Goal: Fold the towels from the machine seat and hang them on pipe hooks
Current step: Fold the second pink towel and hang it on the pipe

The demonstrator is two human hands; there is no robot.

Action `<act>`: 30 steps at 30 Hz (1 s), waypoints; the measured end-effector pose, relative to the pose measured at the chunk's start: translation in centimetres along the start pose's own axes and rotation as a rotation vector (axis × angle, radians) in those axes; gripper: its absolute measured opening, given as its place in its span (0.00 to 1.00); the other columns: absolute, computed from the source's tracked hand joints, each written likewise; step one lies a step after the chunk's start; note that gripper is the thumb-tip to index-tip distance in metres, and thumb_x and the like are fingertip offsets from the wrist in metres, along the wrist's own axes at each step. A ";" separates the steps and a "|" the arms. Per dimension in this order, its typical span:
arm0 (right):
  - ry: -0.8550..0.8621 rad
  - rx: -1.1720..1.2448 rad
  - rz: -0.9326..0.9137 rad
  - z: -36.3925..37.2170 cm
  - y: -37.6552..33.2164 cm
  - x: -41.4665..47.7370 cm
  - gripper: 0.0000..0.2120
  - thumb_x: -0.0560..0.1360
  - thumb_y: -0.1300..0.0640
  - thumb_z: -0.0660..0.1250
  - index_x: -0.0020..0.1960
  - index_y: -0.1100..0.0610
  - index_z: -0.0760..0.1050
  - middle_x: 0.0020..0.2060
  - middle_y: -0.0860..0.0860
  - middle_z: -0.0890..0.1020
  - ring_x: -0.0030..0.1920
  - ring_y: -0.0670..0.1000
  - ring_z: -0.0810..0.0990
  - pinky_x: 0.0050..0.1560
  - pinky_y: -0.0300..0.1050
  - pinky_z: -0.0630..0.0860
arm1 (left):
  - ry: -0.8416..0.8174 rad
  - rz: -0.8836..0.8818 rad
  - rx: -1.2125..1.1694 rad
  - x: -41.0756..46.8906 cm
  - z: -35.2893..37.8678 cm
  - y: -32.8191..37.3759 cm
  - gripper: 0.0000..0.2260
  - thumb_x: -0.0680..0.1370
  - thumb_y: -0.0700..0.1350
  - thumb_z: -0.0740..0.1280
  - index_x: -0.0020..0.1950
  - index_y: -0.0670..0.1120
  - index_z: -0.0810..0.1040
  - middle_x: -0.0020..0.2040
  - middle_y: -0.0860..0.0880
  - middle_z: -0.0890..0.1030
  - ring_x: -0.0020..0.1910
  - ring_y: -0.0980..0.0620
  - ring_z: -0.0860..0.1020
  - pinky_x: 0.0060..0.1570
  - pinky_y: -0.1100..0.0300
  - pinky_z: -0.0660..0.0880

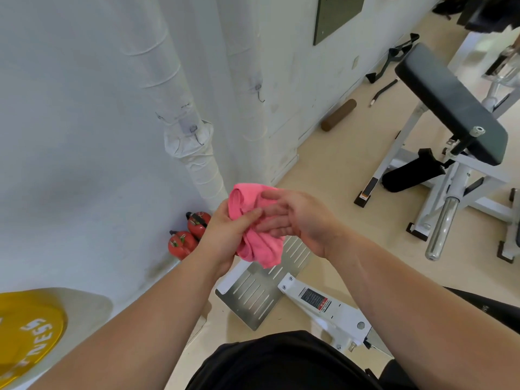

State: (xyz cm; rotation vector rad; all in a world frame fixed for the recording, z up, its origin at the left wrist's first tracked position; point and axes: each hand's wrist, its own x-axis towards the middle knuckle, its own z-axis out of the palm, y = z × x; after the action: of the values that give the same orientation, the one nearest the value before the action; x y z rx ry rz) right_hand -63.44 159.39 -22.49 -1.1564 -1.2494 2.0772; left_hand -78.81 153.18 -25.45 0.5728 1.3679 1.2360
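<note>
A bunched pink towel (263, 249) is held in front of me above the floor. My left hand (225, 235) grips it from the left, thumb curled over the cloth. My right hand (298, 218) lies against the towel's right side with its fingers straight. Behind the towel rises a white wrapped pipe (194, 153) carrying a small metal hook (197, 135). A second hook (259, 92) sticks out of the white column to the right. Both hooks are bare.
A slotted metal footplate (253, 291) on a white machine frame lies below my hands. Two red fire extinguishers (188, 235) stand at the wall. A black padded bench (450, 105) is at the right, and a yellow weight plate (28, 333) sits at the lower left.
</note>
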 end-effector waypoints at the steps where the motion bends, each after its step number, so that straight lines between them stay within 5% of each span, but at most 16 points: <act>1: -0.022 -0.062 -0.027 0.0 0.1 -0.1 0.16 0.80 0.62 0.57 0.64 0.54 0.75 0.50 0.54 0.87 0.45 0.55 0.87 0.42 0.44 0.79 | 0.029 -0.004 -0.011 -0.1 0.0 0.1 0.09 0.79 0.41 0.70 0.60 0.44 0.79 0.55 0.40 0.85 0.52 0.44 0.85 0.47 0.51 0.82; 5: 0.069 -0.359 -0.272 -0.8 1.6 0.5 0.21 0.75 0.72 0.61 0.62 0.55 0.79 0.45 0.51 0.85 0.41 0.47 0.84 0.45 0.43 0.80 | 0.121 -0.081 -0.184 0.1 0.6 0.4 0.07 0.82 0.42 0.66 0.57 0.44 0.81 0.50 0.43 0.87 0.45 0.47 0.87 0.38 0.56 0.82; 7: 0.186 -0.583 -0.463 -1.6 2.7 1.2 0.17 0.70 0.67 0.70 0.57 0.53 0.81 0.44 0.48 0.83 0.42 0.45 0.80 0.49 0.45 0.78 | 0.148 -0.135 -0.253 0.2 1.0 0.8 0.10 0.82 0.47 0.65 0.60 0.44 0.81 0.50 0.45 0.87 0.45 0.50 0.87 0.37 0.57 0.82; 9: 0.280 -0.750 -0.588 -2.1 3.2 1.3 0.20 0.65 0.53 0.77 0.56 0.53 0.80 0.48 0.46 0.80 0.49 0.46 0.77 0.54 0.44 0.75 | 0.145 -0.187 -0.316 0.3 1.3 1.1 0.15 0.82 0.52 0.64 0.65 0.46 0.79 0.55 0.44 0.86 0.53 0.47 0.85 0.49 0.51 0.82; 12: 0.283 -0.859 -0.512 -2.1 3.0 0.9 0.43 0.55 0.33 0.72 0.67 0.50 0.73 0.60 0.47 0.71 0.61 0.50 0.71 0.62 0.41 0.70 | 0.161 -0.208 -0.399 0.7 1.7 1.5 0.17 0.83 0.54 0.62 0.65 0.45 0.79 0.59 0.41 0.84 0.62 0.39 0.80 0.63 0.38 0.74; 16: 0.187 -0.885 -0.387 -2.2 2.7 1.5 0.63 0.55 0.37 0.80 0.81 0.46 0.49 0.73 0.49 0.62 0.71 0.50 0.66 0.68 0.50 0.70 | 0.170 -0.201 -0.411 0.8 2.2 2.0 0.18 0.83 0.49 0.64 0.69 0.41 0.76 0.62 0.38 0.83 0.63 0.38 0.80 0.63 0.38 0.74; 18: 0.072 -0.595 -0.277 -2.9 2.2 2.1 0.67 0.55 0.39 0.82 0.81 0.42 0.43 0.75 0.47 0.63 0.71 0.48 0.68 0.69 0.49 0.71 | 0.174 -0.185 -0.346 0.6 2.1 2.2 0.17 0.83 0.48 0.64 0.69 0.40 0.76 0.59 0.39 0.84 0.58 0.42 0.83 0.53 0.46 0.81; 21: -0.009 -0.080 -0.101 -4.4 1.5 3.3 0.51 0.60 0.48 0.83 0.76 0.52 0.61 0.64 0.55 0.80 0.60 0.56 0.83 0.57 0.59 0.82 | 0.172 -0.194 -0.233 0.3 1.5 3.0 0.17 0.82 0.53 0.65 0.63 0.43 0.80 0.55 0.41 0.86 0.53 0.43 0.84 0.57 0.47 0.79; 23: 0.018 -0.102 -0.073 -4.6 1.5 4.2 0.38 0.63 0.50 0.80 0.69 0.57 0.71 0.56 0.56 0.84 0.54 0.57 0.86 0.54 0.64 0.82 | 0.196 -0.167 -0.158 0.2 0.8 3.3 0.18 0.81 0.55 0.67 0.64 0.45 0.79 0.55 0.44 0.86 0.54 0.44 0.83 0.63 0.43 0.76; 25: 0.061 -0.167 -0.115 -4.0 1.5 4.8 0.29 0.66 0.49 0.79 0.63 0.58 0.77 0.53 0.54 0.86 0.52 0.56 0.86 0.54 0.64 0.82 | 0.208 -0.116 -0.027 0.2 0.1 3.3 0.15 0.81 0.49 0.68 0.66 0.47 0.77 0.58 0.45 0.85 0.54 0.46 0.83 0.57 0.44 0.79; 30: -0.108 -0.175 -0.098 -1.8 -0.1 5.8 0.23 0.78 0.61 0.71 0.71 0.51 0.70 0.58 0.54 0.83 0.50 0.54 0.86 0.38 0.50 0.83 | 0.261 0.049 0.020 0.3 -3.4 3.5 0.16 0.80 0.34 0.66 0.67 0.46 0.74 0.60 0.40 0.82 0.52 0.42 0.81 0.59 0.34 0.75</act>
State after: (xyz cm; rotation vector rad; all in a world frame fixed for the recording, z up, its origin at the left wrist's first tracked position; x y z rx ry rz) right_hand -65.09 164.52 -25.32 -1.0446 -1.5332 2.0132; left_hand -83.11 153.48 -23.19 0.4724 1.5924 1.3740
